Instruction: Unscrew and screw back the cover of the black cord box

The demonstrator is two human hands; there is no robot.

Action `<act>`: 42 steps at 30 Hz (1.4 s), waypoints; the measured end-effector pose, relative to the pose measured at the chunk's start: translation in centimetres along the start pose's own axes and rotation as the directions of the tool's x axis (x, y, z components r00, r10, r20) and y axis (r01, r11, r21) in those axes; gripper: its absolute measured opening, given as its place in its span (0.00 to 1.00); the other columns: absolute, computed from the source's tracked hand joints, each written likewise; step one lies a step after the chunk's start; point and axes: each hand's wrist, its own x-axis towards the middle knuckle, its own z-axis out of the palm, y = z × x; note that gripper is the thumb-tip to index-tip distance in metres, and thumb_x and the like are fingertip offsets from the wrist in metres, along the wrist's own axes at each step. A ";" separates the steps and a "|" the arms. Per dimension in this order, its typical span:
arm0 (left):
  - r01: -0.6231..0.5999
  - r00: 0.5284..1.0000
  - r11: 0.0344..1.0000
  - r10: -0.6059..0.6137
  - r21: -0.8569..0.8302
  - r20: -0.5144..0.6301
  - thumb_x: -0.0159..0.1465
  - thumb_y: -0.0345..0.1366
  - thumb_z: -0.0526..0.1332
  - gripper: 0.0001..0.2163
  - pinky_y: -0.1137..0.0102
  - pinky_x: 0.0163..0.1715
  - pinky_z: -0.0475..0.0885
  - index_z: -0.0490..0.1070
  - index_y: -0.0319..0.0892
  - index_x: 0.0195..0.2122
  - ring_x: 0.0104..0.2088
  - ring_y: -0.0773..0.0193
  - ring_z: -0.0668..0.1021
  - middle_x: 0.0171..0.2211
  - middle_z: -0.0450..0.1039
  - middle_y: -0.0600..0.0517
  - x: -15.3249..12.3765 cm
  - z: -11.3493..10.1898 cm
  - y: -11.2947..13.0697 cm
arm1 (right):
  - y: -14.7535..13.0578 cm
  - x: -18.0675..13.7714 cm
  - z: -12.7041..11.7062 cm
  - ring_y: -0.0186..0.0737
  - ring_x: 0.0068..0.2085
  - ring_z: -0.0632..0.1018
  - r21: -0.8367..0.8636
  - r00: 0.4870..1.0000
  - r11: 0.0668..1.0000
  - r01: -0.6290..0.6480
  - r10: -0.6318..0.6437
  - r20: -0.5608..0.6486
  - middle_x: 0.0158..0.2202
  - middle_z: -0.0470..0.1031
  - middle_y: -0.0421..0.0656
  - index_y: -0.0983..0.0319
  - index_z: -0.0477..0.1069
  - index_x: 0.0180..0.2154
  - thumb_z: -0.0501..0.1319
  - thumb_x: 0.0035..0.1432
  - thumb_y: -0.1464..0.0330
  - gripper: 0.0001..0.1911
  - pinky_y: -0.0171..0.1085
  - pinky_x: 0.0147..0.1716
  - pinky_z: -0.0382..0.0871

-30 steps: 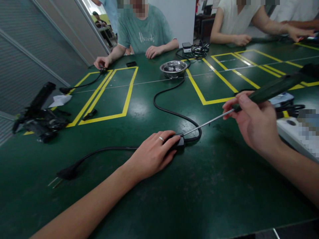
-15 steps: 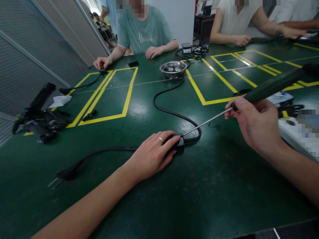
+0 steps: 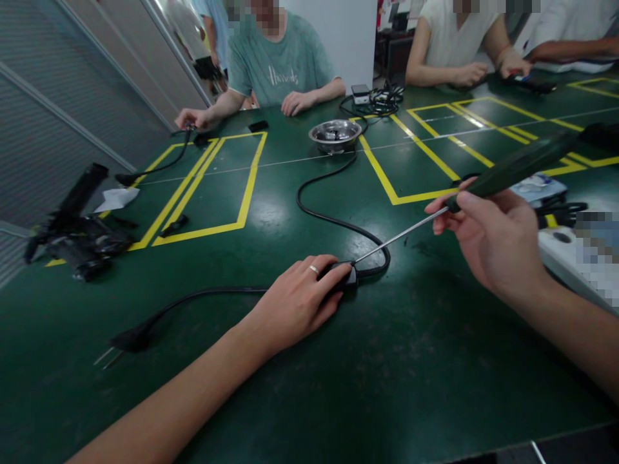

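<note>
My left hand (image 3: 302, 299) is closed over a small black inline box (image 3: 349, 276) on a power cord and presses it on the green table. One end of the cord (image 3: 207, 291) runs left to a two-pin plug (image 3: 130, 340); the other loops back toward a metal bowl (image 3: 335, 134). My right hand (image 3: 498, 238) grips a powered screwdriver (image 3: 520, 164), thick and dark, near its front end. Its long thin bit (image 3: 401, 235) slants down left, and the tip meets the box by my left index finger. My palm hides most of the box.
Across the table a person in a green shirt (image 3: 285, 58) holds a cord part (image 3: 190, 129). Another person (image 3: 459, 45) sits at the far right. Black clamp-like gear (image 3: 82, 225) lies left. Cables (image 3: 384, 100) heap at the back; a white box edge (image 3: 575, 258) is at right.
My right hand and the screwdriver have shifted slightly left. My left hand stays on the box. Across the table, the person in green has raised the cord part a little.
</note>
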 end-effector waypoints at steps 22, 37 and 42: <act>0.095 0.994 0.995 -0.093 -0.031 0.055 0.66 0.48 0.57 0.23 0.55 0.53 0.69 0.59 0.42 0.57 0.50 0.54 0.73 0.52 0.69 0.44 -2.1 -1.8 -3.0 | 1.5 3.6 -3.5 0.32 0.19 0.72 -0.409 0.766 0.772 0.486 -0.602 -0.227 0.25 0.67 0.34 0.61 0.65 0.39 0.61 0.54 0.68 0.10 0.31 0.11 0.61; 0.154 0.988 0.970 -0.156 -0.190 0.008 0.66 0.43 0.58 0.21 0.59 0.50 0.70 0.59 0.44 0.58 0.49 0.57 0.73 0.51 0.68 0.46 -1.8 -0.8 -2.3 | -0.1 1.2 -0.3 0.38 0.22 0.75 -0.011 0.946 0.981 0.192 -0.188 -0.265 0.20 0.73 0.39 0.62 0.66 0.40 0.57 0.58 0.68 0.08 0.35 0.19 0.68; 0.164 0.985 0.957 -0.171 -0.240 -0.007 0.66 0.43 0.59 0.21 0.59 0.50 0.70 0.59 0.45 0.58 0.50 0.56 0.72 0.51 0.68 0.46 -1.6 -0.4 -2.3 | -0.3 -0.7 1.1 0.39 0.29 0.79 0.091 0.995 0.995 -0.047 0.055 -0.089 0.29 0.79 0.43 0.59 0.67 0.41 0.55 0.63 0.66 0.06 0.40 0.31 0.74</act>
